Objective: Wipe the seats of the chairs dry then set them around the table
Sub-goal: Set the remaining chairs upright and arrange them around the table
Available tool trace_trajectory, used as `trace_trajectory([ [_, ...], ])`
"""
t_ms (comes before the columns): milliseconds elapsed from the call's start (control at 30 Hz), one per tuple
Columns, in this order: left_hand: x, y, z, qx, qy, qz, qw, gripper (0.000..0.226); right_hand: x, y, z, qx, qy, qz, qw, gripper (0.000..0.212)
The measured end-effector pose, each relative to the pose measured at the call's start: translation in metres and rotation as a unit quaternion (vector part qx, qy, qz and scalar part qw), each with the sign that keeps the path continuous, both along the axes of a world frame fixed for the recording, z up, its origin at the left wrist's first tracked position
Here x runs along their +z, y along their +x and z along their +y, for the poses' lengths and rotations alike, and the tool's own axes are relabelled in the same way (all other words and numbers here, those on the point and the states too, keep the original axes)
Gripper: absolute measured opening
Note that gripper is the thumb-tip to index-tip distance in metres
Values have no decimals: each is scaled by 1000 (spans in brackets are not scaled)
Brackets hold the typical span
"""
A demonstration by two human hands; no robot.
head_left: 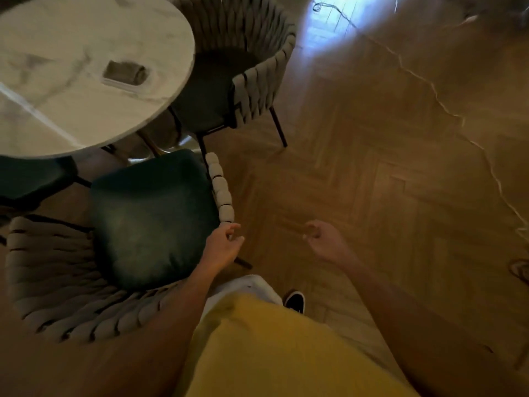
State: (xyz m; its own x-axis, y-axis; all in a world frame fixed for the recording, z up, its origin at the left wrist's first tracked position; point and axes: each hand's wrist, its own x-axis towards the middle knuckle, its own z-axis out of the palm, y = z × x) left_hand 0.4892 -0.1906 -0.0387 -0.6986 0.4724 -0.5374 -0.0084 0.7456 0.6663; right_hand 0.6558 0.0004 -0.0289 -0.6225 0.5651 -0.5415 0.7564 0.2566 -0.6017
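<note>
A round white marble table (57, 116) fills the upper left, with a folded grey cloth (126, 73) lying on it. A woven grey chair with a dark green seat cushion (151, 219) stands at the table's near edge. My left hand (224, 247) hovers just off the end of its right armrest (221, 193), fingers loosely curled, holding nothing. My right hand (326, 239) hangs over bare floor to the right, fingers half curled and empty. A second woven chair (257, 78) is tucked at the table's right side. A third dark seat (34, 176) peeks from under the table at the left.
Herringbone wood floor (386, 181) stretches to the right, crossed by a thin white cable (438, 96). A bright patch of light lies at the top. My dark shoe (294, 302) and yellow shirt are at the bottom.
</note>
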Motion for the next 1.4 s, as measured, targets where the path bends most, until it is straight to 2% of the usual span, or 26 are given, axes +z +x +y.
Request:
trace_trajectory([
  [233,-14,-14,28,75,-42,45,995,45,4,-16,77,85,28,-12,996,38],
  [467,-54,-61,78,249,-22,17,968,28,-11,-80,154,123,21,-12,992,42],
  [533,-60,-73,93,277,-31,21,960,39,-13,-104,177,140,21,-21,990,45],
  [633,-63,-93,113,297,-42,15,954,53,-10,-142,209,179,16,-37,983,51],
  [800,-72,-132,138,335,-71,-4,939,41,1,-221,258,242,30,-33,969,57],
  [967,-70,-160,159,326,-110,-5,939,54,-2,-301,288,303,31,-15,952,55],
  [1167,-69,-192,183,354,-131,-22,926,55,-27,-401,317,392,13,-7,920,57],
  [1300,-73,-215,199,379,-170,-27,909,53,-37,-463,339,436,30,34,899,45],
  [1400,-81,-222,202,393,-208,-24,896,35,-40,-499,357,455,64,61,886,34],
])
